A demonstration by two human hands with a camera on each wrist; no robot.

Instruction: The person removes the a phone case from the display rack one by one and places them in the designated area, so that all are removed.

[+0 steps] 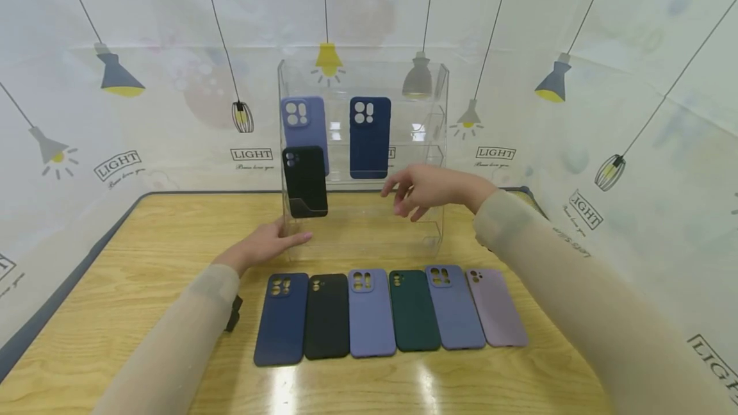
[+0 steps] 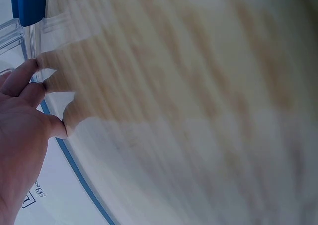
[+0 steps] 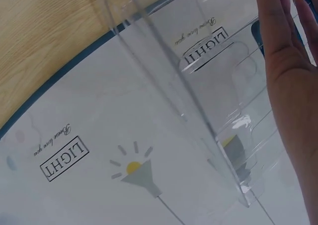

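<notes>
A clear acrylic display stand [image 1: 360, 235] stands upright on the table. In its tiers are a lavender phone case [image 1: 305, 122] at upper left, a dark blue phone case [image 1: 370, 139] in the middle, and a black phone case [image 1: 305, 178] lower left, overlapping the lavender one. My left hand [image 1: 268, 243] holds the stand's lower left edge, thumb in front; part of its fingers is hidden in the head view. Before the stand's right half hovers my right hand [image 1: 423, 187], fingers loosely bent with nothing in them, just right of the dark blue case.
Along the table's front lies a row of phone cases: dark blue [image 1: 280, 322], black [image 1: 327, 319], lavender [image 1: 371, 316], dark green [image 1: 415, 312], another lavender [image 1: 458, 312] and pale pink [image 1: 498, 309]. A printed backdrop [image 1: 190, 82] rises behind the wooden table [image 1: 144, 274].
</notes>
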